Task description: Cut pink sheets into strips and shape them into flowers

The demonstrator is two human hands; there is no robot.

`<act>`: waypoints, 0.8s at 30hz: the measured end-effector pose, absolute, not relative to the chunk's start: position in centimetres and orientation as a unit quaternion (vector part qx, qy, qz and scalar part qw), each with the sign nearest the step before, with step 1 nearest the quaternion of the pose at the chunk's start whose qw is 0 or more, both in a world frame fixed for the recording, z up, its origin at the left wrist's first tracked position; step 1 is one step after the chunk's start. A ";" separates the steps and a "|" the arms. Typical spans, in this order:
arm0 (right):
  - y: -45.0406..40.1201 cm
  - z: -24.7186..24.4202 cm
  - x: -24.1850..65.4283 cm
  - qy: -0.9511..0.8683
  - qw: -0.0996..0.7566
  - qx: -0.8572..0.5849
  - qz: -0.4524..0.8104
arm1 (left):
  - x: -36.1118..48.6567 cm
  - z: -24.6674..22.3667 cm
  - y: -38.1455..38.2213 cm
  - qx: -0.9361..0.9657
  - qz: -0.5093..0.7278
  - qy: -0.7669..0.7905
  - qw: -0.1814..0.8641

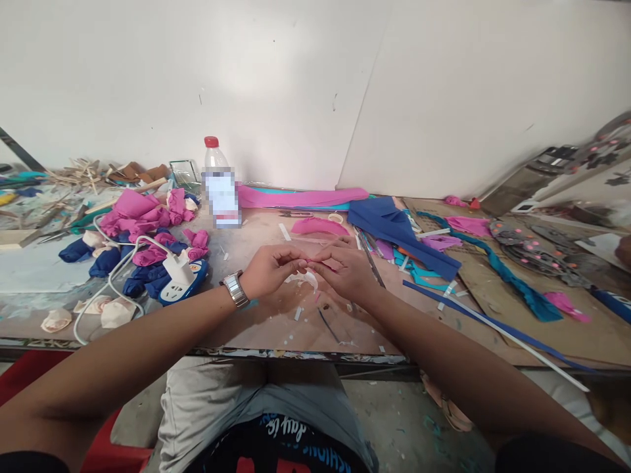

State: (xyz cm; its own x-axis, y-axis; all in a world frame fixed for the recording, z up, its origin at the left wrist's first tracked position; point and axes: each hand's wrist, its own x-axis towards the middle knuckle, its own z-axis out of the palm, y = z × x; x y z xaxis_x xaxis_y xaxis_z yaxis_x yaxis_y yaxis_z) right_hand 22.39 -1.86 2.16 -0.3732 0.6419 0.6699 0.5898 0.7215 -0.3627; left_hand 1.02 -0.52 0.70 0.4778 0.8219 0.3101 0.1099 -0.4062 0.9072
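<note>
Over the middle of the table, my left hand [271, 270] and my right hand [348, 270] meet fingertip to fingertip. Both are closed in a pinch on a small piece of pink fabric [320, 264], most of it covered by the fingers. Just beneath them lies a whitish curved strip [306, 281] whose kind I cannot make out. Beyond the hands rests a flat, curved pink fabric piece [320, 226], with small thread snips [296, 215] behind it. Folded dark blue fabric [384, 220] spreads out past my right hand.
Left of my arm are a power strip [185, 282] with a white plug and cable, and a heap of pink and blue fabric rolls [135, 210]. A bottle [217, 157] stands at the back. Rightward lie a long white stick [517, 338] and a twisted teal strip [497, 263].
</note>
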 end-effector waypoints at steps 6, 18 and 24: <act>-1.9 2.4 22.3 -0.838 0.420 -0.348 0.035 | 1.1 0.6 -0.5 0.741 0.411 0.305 0.435; -2.0 2.5 22.3 -0.835 0.425 -0.350 0.003 | 1.2 0.6 -0.9 0.746 0.404 0.309 0.430; -1.9 2.3 22.3 -0.842 0.421 -0.338 -0.011 | 1.2 0.3 -0.7 0.740 0.409 0.333 0.417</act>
State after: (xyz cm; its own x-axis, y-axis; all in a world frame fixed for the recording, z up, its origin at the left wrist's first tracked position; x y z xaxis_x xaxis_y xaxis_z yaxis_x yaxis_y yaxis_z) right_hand 22.31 -1.92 2.34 -0.4171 0.5594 0.7163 0.5783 0.7714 -0.2657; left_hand 1.21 -0.75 0.31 0.4437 0.8336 0.3290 0.1515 -0.4316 0.8893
